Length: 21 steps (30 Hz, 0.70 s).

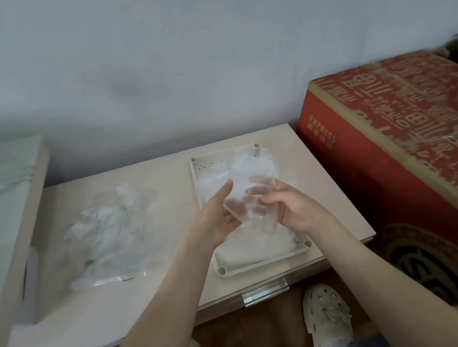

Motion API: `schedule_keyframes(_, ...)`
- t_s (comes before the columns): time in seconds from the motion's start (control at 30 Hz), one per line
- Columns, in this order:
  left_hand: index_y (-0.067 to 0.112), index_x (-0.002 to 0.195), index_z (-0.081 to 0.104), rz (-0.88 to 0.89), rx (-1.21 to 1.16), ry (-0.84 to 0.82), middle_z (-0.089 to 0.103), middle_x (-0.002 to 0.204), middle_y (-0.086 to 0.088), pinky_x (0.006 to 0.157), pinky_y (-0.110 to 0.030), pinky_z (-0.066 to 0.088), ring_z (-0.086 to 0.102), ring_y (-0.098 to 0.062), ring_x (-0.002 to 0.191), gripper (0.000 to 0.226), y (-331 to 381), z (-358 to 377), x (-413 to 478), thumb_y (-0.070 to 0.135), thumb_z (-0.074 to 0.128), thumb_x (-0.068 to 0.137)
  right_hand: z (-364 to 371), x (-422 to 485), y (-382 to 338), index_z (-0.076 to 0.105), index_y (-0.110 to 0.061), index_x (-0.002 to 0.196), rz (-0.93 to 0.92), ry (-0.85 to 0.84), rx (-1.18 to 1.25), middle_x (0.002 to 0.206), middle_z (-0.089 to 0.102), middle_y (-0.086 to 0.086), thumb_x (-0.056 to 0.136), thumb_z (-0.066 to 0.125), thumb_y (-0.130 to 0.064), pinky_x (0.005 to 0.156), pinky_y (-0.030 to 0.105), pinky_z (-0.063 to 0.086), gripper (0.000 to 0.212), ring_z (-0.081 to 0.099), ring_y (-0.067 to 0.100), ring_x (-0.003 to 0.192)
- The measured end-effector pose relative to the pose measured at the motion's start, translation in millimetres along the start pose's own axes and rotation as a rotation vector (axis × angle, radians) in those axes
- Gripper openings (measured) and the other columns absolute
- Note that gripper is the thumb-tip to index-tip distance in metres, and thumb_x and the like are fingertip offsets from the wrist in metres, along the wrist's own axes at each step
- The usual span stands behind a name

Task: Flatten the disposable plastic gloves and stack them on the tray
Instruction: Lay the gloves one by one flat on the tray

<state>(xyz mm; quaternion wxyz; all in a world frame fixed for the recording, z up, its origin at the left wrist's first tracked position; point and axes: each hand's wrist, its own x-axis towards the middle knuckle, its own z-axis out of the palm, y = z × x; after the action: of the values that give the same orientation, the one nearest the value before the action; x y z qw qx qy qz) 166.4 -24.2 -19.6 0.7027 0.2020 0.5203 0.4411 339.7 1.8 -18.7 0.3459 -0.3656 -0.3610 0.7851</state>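
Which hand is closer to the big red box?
Right. The right hand grips the glove over the tray, on the side facing the red box. The left hand sits across the glove, farther away.

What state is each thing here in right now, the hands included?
held glove: lifted above the tray, between both hands.
left hand: fingers fairly straight, resting against the held glove.
right hand: fingers curled round the held glove.
tray: on the table, holding gloves.
stacked gloves: lying flat in the tray.
loose gloves: crumpled on the table, left of the tray.
red box: closed.
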Motion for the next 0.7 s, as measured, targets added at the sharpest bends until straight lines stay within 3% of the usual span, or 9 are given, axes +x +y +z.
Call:
schedule_keyframes(0.1, 0.009, 0.09, 0.064, 0.145, 0.079, -0.029, 0.069, 0.089, -0.006, 0.07, -0.025, 0.052, 0.064, -0.023, 0.087, 0.015, -0.7, -0.9, 11.3, 0.018, 0.054, 0.096, -5.7, 2.1, -1.4, 0.062, -0.012, 0.117, 0.035, -0.058, -0.106, 0.099, 0.07, 0.006, 0.09, 0.053, 0.001, 0.083, 0.034, 0.055, 0.032, 0.067, 0.023, 0.095)
schedule_keyframes(0.17, 0.008, 0.098, 0.065, 0.211, 0.147, -0.031, 0.071, 0.101, -0.01, 0.079, -0.027, 0.052, 0.068, -0.024, 0.096, 0.01, 0.6, -3.4, 10.1, 0.007, 0.054, 0.095, -8.3, 5.5, -3.5, 0.059, -0.009, 0.122, 0.054, -0.042, -0.132, 0.103, 0.068, 0.01, 0.085, 0.064, -0.018, 0.084, 0.036, 0.054, 0.038, 0.066, 0.025, 0.097)
schedule_keyframes(0.23, 0.01, 0.114, 0.061, 0.225, 0.236, -0.085, 0.071, 0.11, -0.009, 0.088, -0.031, 0.051, 0.068, -0.022, 0.104, 0.021, 2.1, -6.7, 6.1, 0.006, 0.052, 0.096, -8.1, 7.5, -8.9, 0.055, -0.004, 0.126, 0.05, -0.001, -0.14, 0.103, 0.068, 0.012, 0.082, 0.071, -0.031, 0.082, 0.035, 0.055, 0.054, 0.066, 0.026, 0.097)
schedule_keyframes(0.3, 0.014, 0.126, 0.054, 0.196, 0.307, -0.187, 0.07, 0.114, -0.007, 0.094, -0.034, 0.048, 0.065, -0.022, 0.109, 0.032, 4.7, -12.2, 2.6, 0.004, 0.048, 0.097, -7.9, 8.2, -15.1, 0.058, -0.006, 0.12, 0.032, 0.011, -0.182, 0.1, 0.069, 0.01, 0.079, 0.069, -0.036, 0.083, 0.034, 0.054, 0.052, 0.066, 0.024, 0.094)
schedule_keyframes(0.43, 0.022, 0.132, 0.051, 0.098, 0.353, -0.315, 0.068, 0.116, -0.014, 0.096, -0.034, 0.051, 0.063, -0.028, 0.113, 0.047, 9.7, -20.6, -2.9, -0.007, 0.042, 0.095, -9.1, 9.3, -22.1, 0.058, -0.011, 0.118, 0.007, 0.006, -0.336, 0.101, 0.07, 0.01, 0.085, 0.064, -0.019, 0.087, 0.036, 0.05, 0.034, 0.066, 0.02, 0.089)
schedule_keyframes(0.53, 0.024, 0.133, 0.049, 0.059, 0.3, -0.353, 0.067, 0.119, -0.012, 0.096, -0.034, 0.05, 0.063, -0.03, 0.112, 0.047, 12.2, -19.2, -7.3, 0.003, 0.053, 0.091, -5.8, 8.2, -24.3, 0.057, -0.012, 0.118, -0.022, -0.009, -0.395, 0.092, 0.071, 0.006, 0.092, 0.058, -0.003, 0.079, 0.029, 0.053, 0.028, 0.066, 0.016, 0.078)
schedule_keyframes(0.7, 0.022, 0.135, 0.049, 0.108, 0.155, -0.346, 0.066, 0.111, -0.007, 0.089, -0.031, 0.053, 0.066, -0.026, 0.102, 0.057, 16.8, -16.6, -9.5, 0.013, 0.06, 0.08, -0.2, 4.8, -31.4, 0.059, -0.014, 0.119, -0.038, -0.04, -0.412, 0.088, 0.072, 0.001, 0.092, 0.049, 0.009, 0.07, 0.021, 0.051, 0.036, 0.066, 0.011, 0.07)
